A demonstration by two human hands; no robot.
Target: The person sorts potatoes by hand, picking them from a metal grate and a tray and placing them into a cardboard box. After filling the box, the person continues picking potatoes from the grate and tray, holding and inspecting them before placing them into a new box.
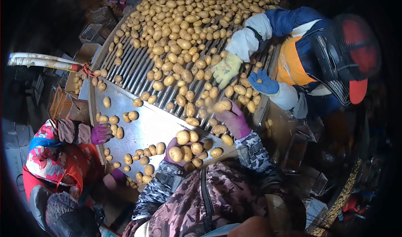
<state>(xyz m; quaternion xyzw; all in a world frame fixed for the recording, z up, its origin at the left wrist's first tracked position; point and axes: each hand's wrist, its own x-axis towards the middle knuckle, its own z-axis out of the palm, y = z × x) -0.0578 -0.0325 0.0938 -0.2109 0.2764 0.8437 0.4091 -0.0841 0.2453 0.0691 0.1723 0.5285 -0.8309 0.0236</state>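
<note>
My left hand (pixel 171 146), in a purple glove, is curled around a cluster of potatoes at the metal tray's near edge. A pale round potato (pixel 176 154) rests against its palm, and its fingers are partly hidden. My right hand (pixel 235 119), also purple-gloved, reaches over the near right end of the roller bed and grips a potato (pixel 222 106) between thumb and fingers. Loose potatoes lie close to it on the bars. The smooth metal tray (pixel 138 111) slopes below the roller bed (pixel 138 70), with scattered potatoes on it.
A large potato heap (pixel 184 15) covers the far rollers. At right, a co-worker's gloved hands (pixel 228 69) work among potatoes. Another co-worker's purple-gloved hand (pixel 101 134) touches the tray's left side. White pipes (pixel 46 61) jut in from the left.
</note>
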